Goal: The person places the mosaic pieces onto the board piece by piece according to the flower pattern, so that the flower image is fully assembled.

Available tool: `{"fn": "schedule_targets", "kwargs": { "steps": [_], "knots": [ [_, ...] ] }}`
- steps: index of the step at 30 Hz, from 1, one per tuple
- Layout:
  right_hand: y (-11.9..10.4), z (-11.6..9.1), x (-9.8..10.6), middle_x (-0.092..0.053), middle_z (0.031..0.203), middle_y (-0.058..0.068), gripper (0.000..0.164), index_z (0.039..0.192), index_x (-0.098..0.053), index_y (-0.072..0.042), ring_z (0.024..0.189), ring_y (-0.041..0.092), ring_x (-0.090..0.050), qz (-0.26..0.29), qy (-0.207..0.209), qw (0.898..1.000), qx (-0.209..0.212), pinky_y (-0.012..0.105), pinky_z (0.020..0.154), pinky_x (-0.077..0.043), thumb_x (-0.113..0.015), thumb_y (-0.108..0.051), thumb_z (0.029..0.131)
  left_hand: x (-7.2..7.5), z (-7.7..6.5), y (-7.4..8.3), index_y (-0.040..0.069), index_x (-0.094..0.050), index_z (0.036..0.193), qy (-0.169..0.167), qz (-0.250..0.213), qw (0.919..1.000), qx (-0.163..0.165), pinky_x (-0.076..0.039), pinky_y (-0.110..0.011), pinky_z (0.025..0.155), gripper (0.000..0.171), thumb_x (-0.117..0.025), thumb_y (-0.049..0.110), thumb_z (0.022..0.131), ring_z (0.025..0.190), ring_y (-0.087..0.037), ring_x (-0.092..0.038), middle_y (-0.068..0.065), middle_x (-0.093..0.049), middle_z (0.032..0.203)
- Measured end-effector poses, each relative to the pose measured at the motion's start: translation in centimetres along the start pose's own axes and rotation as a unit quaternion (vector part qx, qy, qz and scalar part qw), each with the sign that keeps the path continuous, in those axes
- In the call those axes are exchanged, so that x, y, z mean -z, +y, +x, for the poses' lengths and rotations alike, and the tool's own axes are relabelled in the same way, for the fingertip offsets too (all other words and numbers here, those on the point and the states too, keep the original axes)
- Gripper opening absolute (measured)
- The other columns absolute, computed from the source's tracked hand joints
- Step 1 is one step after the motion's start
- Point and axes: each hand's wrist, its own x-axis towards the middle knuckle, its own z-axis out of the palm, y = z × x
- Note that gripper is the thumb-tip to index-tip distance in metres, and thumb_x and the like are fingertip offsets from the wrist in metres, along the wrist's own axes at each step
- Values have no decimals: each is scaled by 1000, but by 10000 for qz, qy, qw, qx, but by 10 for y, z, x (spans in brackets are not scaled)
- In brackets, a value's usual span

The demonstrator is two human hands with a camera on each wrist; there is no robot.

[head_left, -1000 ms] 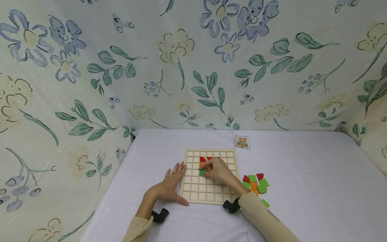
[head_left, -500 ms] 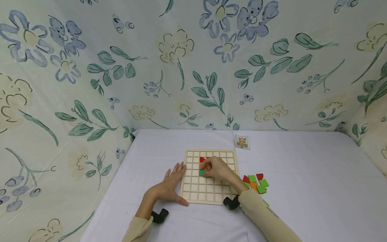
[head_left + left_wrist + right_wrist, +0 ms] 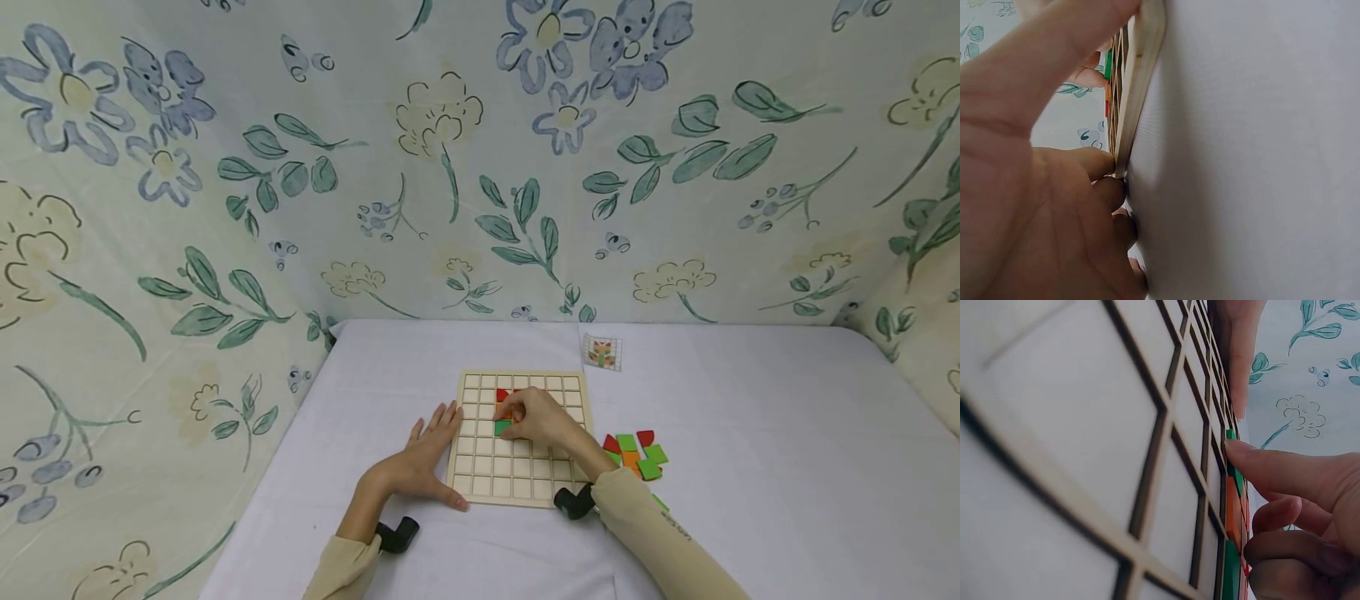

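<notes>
A wooden grid board lies on the white-covered table. My left hand spreads along its left edge, fingertips at the side and thumb by the near corner; the left wrist view has the board's edge beside the fingers. Over the board's middle, my right hand pinches a green tile between thumb and curled fingers, right at its cell. The right wrist view puts the thumb against that green tile, with an orange tile and another green tile nearer. A red rounded tile sits farther up the board.
Loose tiles lie right of the board, among them a green square, a red quarter-round and an orange tile, partly behind the right forearm. A small pattern card lies beyond the board's far right corner. Floral cloth hangs behind.
Both hands stay almost exactly where they were. The right forearm has shifted very slightly, covering a little more of the loose tiles.
</notes>
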Motion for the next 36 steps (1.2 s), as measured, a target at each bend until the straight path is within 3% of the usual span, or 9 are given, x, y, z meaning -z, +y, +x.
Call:
{"fn": "schedule_targets", "kwargs": {
  "steps": [10, 18, 26, 36],
  "knots": [
    [-1, -1, 0, -70, 87, 1, 15, 92, -77, -12, 79, 10, -59, -96, 96, 9999, 27, 24, 75, -51, -86, -5, 82, 0, 0, 0, 5, 2, 166, -23, -5, 10000, 36, 6, -63, 130, 143, -94, 50, 70, 162, -34, 14, -13, 10, 175],
    [-3, -4, -2, -73, 92, -5, 16, 90, -77, -16, 89, 11, -62, -476, 328, 9983, 48, 38, 93, -54, -87, -8, 81, 0, 0, 1, 5, 1, 166, 5, -24, 10000, 41, 6, -63, 130, 142, -94, 49, 70, 162, -35, 13, -13, 9, 175],
    [-2, -6, 0, -68, 80, -5, 15, 89, -75, -13, 76, 8, -57, -616, 263, 9969, 416, 27, 77, -49, -85, -4, 83, 0, 0, 1, 5, 0, 166, 1, -48, 10000, 66, 6, -63, 129, 142, -94, 50, 69, 162, -35, 14, -13, 9, 175],
    [0, -11, 2, -63, 70, -5, 14, 89, -78, -10, 66, 9, -54, -481, 346, 9982, 84, 23, 67, -44, -89, -12, 80, 0, 1, 0, 6, 1, 166, -10, -18, 10000, 96, 6, -62, 130, 143, -94, 50, 69, 162, -34, 13, -12, 9, 175]
  ]
}}
